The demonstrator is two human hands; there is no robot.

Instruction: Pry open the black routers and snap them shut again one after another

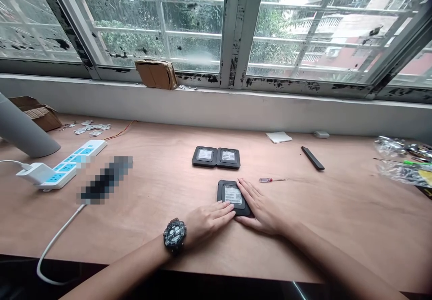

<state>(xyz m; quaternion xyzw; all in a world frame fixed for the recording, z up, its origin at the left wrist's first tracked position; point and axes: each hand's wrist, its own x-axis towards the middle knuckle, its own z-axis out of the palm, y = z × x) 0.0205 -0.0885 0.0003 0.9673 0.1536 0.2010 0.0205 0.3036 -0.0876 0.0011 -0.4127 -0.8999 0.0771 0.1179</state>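
A flat, rounded-square black case [233, 196] with a white barcode label lies on the plywood desk [162, 228], label up. My left hand [209, 221], a black watch on its wrist, lies with its fingers over the case's lower left edge. From the right, my right hand [258, 207] covers the case's right side, its fingertips reaching the label. Part of the case is hidden beneath both hands. Just beyond, two matching labelled black cases [216, 157] sit side by side, touching. A small red-handled screwdriver [272, 180] lies to the right of my right hand.
A white-and-blue power strip [72, 165] with a white charger [33, 173] and cable stands at left, beside a pixelated patch [104, 179]. Small metal parts [87, 128], a black bar [312, 158], white paper [278, 137] and plastic bags [401, 160] lie further back. A window wall [236, 29] bounds the desk.
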